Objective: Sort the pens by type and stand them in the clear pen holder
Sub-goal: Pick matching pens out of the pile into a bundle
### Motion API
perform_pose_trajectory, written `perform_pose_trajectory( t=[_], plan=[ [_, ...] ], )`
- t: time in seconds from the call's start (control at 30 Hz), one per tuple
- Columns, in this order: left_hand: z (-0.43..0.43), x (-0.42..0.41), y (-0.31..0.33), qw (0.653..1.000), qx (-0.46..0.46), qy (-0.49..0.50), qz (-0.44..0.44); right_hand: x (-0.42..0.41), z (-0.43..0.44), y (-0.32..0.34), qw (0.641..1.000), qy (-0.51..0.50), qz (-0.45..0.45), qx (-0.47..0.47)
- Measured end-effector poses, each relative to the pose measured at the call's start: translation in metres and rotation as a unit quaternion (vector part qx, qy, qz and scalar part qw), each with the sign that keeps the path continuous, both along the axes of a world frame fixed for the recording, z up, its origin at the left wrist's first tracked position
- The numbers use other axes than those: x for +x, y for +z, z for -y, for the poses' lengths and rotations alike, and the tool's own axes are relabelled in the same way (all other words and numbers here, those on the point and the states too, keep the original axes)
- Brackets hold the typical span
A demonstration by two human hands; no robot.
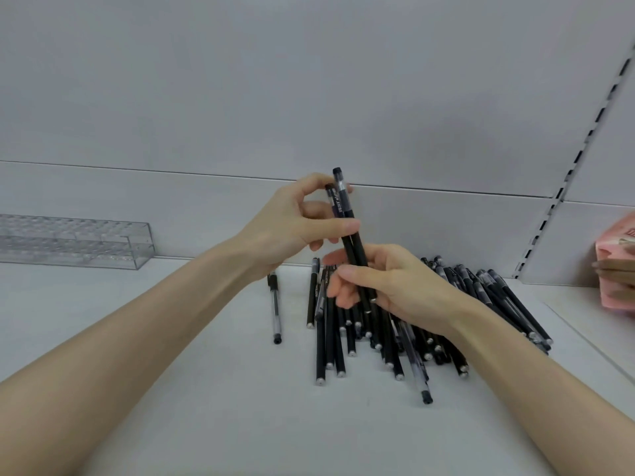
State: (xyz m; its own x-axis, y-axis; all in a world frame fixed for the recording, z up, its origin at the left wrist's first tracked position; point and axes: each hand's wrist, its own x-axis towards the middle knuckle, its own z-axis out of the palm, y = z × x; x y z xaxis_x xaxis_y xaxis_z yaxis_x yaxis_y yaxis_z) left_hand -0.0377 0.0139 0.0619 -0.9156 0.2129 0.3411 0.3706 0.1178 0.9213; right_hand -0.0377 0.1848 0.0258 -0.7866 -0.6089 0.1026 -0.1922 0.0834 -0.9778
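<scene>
Two black pens (347, 221) stand nearly upright in the air above the shelf. My left hand (295, 221) pinches their capped upper ends, and my right hand (388, 283) grips their lower barrels. Below and behind my right hand lies a pile of several black pens (385, 341), with more of them (501, 300) fanned out to the right. A single clear-barrelled pen (275, 309) lies apart on the left of the pile. The clear pen holder (74, 243) stands at the far left against the back panel, and I see no pens in it.
A white shelf surface (213, 389) carries everything. A pink package (618, 269) sits at the right edge, with another person's hand (615, 271) on it. A slotted upright (570, 166) runs up the back panel on the right.
</scene>
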Motion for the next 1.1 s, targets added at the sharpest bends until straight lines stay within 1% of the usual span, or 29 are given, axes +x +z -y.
perform_pose_trajectory(
  t=[0.1, 0.2, 0.27, 0.33, 0.4, 0.43, 0.5, 0.63, 0.8, 0.93, 1.03, 1.1],
  plan=[
    [-0.003, -0.002, 0.001, 0.999, -0.004, 0.002, -0.034, 0.001, 0.0, 0.0, 0.999, 0.015, 0.021, -0.019],
    [-0.007, -0.002, -0.002, 0.998, -0.039, 0.007, -0.049, 0.002, 0.003, -0.001, 0.997, 0.009, 0.058, -0.045],
    [-0.006, -0.004, -0.006, 0.997, -0.061, 0.031, -0.045, 0.001, 0.002, -0.003, 0.997, -0.005, 0.061, -0.046],
    [0.0, -0.005, -0.016, 0.993, -0.078, 0.081, -0.02, -0.001, 0.0, -0.004, 0.995, -0.042, 0.069, -0.064],
    [0.006, -0.006, -0.03, 0.984, -0.128, 0.122, 0.006, -0.003, -0.003, -0.004, 0.988, -0.095, 0.084, -0.089],
    [0.007, -0.005, -0.038, 0.978, -0.164, 0.124, 0.019, -0.003, -0.004, -0.004, 0.985, -0.116, 0.086, -0.098],
    [0.006, -0.004, -0.051, 0.967, -0.228, 0.105, 0.035, -0.002, -0.005, -0.005, 0.981, -0.141, 0.078, -0.106],
    [0.007, -0.005, -0.061, 0.94, -0.333, 0.075, 0.012, -0.002, -0.006, -0.009, 0.98, -0.154, 0.061, -0.106],
    [0.026, -0.007, -0.057, 0.931, -0.353, 0.083, 0.043, -0.005, -0.005, -0.01, 0.978, -0.128, 0.101, -0.133],
    [0.033, -0.007, -0.058, 0.924, -0.369, 0.097, 0.033, -0.003, -0.002, -0.011, 0.983, -0.12, 0.094, -0.105],
    [0.03, -0.006, -0.062, 0.915, -0.385, 0.12, 0.01, -0.003, -0.001, -0.011, 0.983, -0.117, 0.098, -0.104],
    [0.028, -0.006, -0.06, 0.919, -0.373, 0.124, 0.013, -0.003, -0.002, -0.011, 0.983, -0.113, 0.102, -0.105]
  ],
)
